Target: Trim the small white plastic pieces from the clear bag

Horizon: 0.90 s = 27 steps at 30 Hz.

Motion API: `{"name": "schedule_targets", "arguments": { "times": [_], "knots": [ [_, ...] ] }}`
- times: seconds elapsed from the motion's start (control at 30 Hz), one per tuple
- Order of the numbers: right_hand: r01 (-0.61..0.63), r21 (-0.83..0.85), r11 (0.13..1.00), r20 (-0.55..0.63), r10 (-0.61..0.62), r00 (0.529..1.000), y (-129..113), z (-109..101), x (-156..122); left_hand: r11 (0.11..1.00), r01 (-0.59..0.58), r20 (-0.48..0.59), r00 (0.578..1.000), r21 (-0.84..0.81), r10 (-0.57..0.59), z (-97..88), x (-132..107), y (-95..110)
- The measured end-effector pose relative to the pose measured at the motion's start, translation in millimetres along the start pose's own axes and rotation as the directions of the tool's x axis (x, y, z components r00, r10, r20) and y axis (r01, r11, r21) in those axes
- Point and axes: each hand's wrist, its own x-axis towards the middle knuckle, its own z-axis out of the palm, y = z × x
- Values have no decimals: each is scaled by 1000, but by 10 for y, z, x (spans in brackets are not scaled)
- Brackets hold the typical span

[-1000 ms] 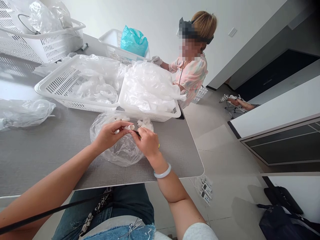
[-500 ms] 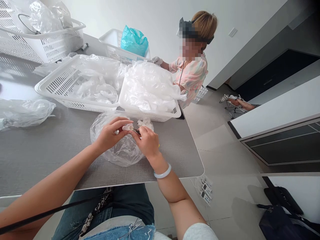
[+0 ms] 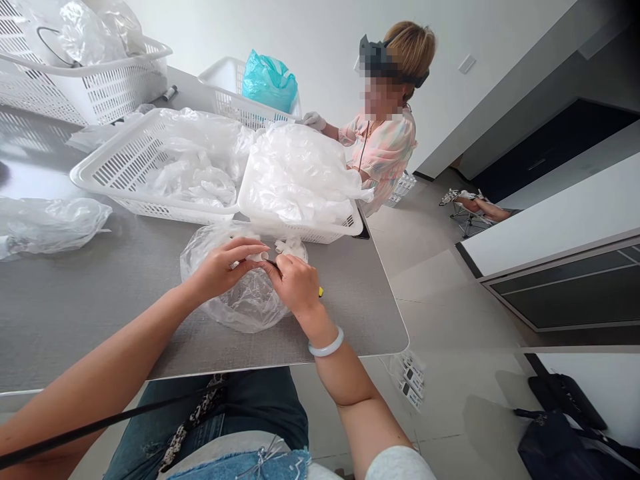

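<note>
My left hand (image 3: 220, 270) pinches a small white tubular piece (image 3: 260, 257) between thumb and fingertips. My right hand (image 3: 295, 283) grips a thin dark tool (image 3: 273, 264), whose tip meets that piece and whose yellow end (image 3: 321, 291) sticks out beyond my hand. Both hands are right above a clear plastic bag (image 3: 240, 303) lying on the grey table (image 3: 75, 320). Several similar white pieces (image 3: 287, 248) lie in the bag's far end, close to my right fingers. A pale jade bangle (image 3: 326, 342) circles my right wrist.
Two white slatted baskets (image 3: 125, 160) (image 3: 300, 230) heaped with clear plastic stand just past the bag. Farther back are more baskets and a teal bag (image 3: 269, 81). A co-worker's gloved hand (image 3: 314, 121) rests at the far table edge. The table's corner is to my right.
My left fingers now cover more of the white piece, and the hands sit slightly closer together. The yellow end of the tool shows more clearly past my right hand.
</note>
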Motion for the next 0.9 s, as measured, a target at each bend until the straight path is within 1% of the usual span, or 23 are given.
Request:
{"name": "schedule_targets", "arguments": {
  "times": [0.13,0.23,0.37,0.47,0.63,0.7,0.83,0.9],
  "knots": [
    [-3,-18,1000,-55,2,998,-9,14,1,1000,23,-8,1000,17,-23,7,-2,4],
    [-2,-13,1000,-43,2,999,-21,16,-2,999,17,-42,999,29,-16,10,1,0],
    [-11,-8,1000,-51,10,999,-20,6,3,998,44,-69,997,47,-41,10,0,-4],
    [-17,2,1000,-44,17,999,-11,-5,12,998,53,-61,997,44,-50,22,-6,-7],
    [-22,13,1000,-41,23,999,-14,-16,11,998,51,-37,998,-37,-53,42,-12,-13],
    [-12,15,1000,-35,13,999,-17,-13,6,997,69,-19,997,-24,-69,37,-15,-11],
    [-17,17,1000,-39,18,999,-17,4,5,994,106,-39,994,42,-104,29,-29,-5],
    [-24,14,1000,-42,25,999,-16,13,6,990,124,-31,992,68,-122,35,-36,-5]
  ]
}}
